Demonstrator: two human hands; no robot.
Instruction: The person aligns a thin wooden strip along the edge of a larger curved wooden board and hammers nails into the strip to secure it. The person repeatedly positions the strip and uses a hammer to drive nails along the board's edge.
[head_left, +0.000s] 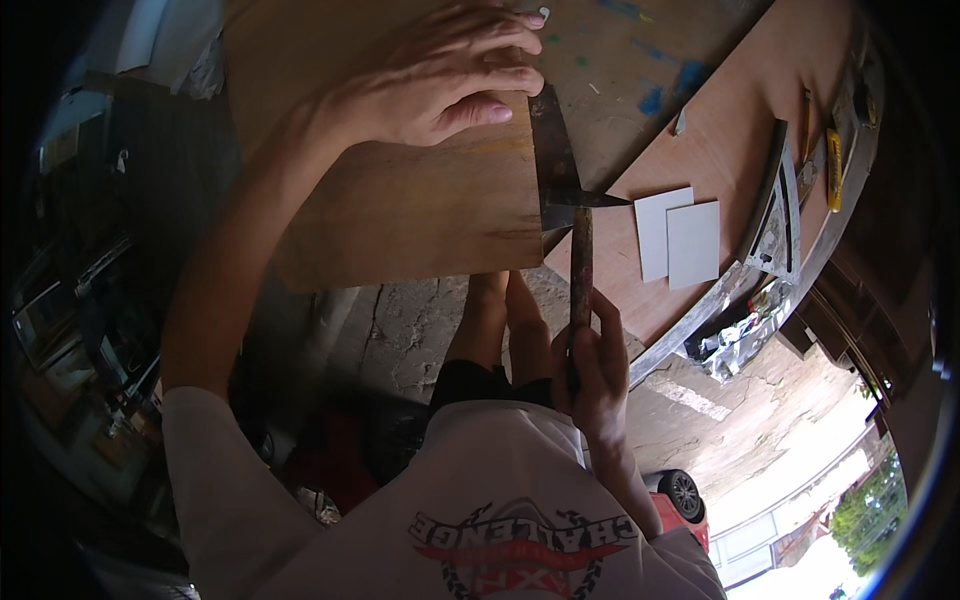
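My left hand (455,85) lies over a flat wooden board (410,210), its fingers stretched toward the board's right edge and its thumb apart. In my right hand (592,365) is a hammer (582,255), gripped by its worn wooden handle and held upright in the view. The dark hammer head tapers to a point at the right. It overlaps a dark flat metal piece (553,135) along the board's right edge; whether they touch I cannot tell. A small white tip (543,15) shows by my left fingertips, too small to name.
Two white square cards (693,243) overlap on a reddish-brown wooden sheet (735,150) at the right. Near its curved edge lie a triangular metal tool (778,215), a yellow-handled tool (834,170) and a clear plastic packet (735,340). Cracked concrete floor (410,325) shows below.
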